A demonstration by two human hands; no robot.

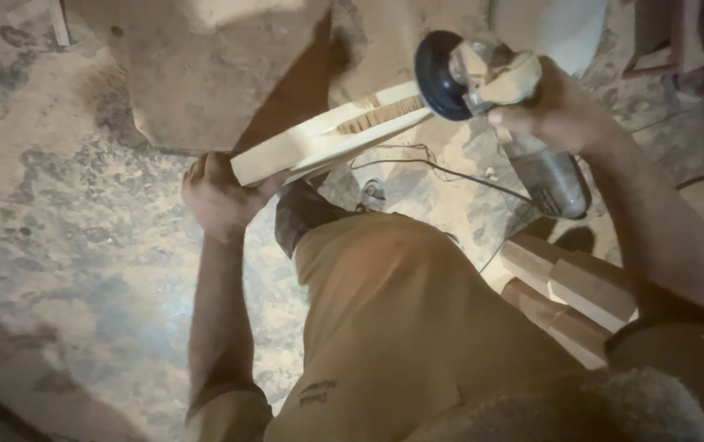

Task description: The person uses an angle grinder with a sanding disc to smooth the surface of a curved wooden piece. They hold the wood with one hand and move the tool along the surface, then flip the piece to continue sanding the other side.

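My left hand (217, 195) grips the near end of a pale, carved wooden piece (327, 135) that rises to the upper right over my raised knee. My right hand (560, 110) is closed around the body of an angle grinder (499, 98). Its black round disc (440, 75) meets the far end of the wood, where a rough cut surface shows. The grinder's grey body runs back under my wrist toward the right.
A dusty concrete floor (65, 205) lies below. Several wooden blocks (573, 295) are stacked at the right beside my leg. A thin power cord (442, 168) trails across the floor under the wood. A large flat slab (221, 65) sits at the top.
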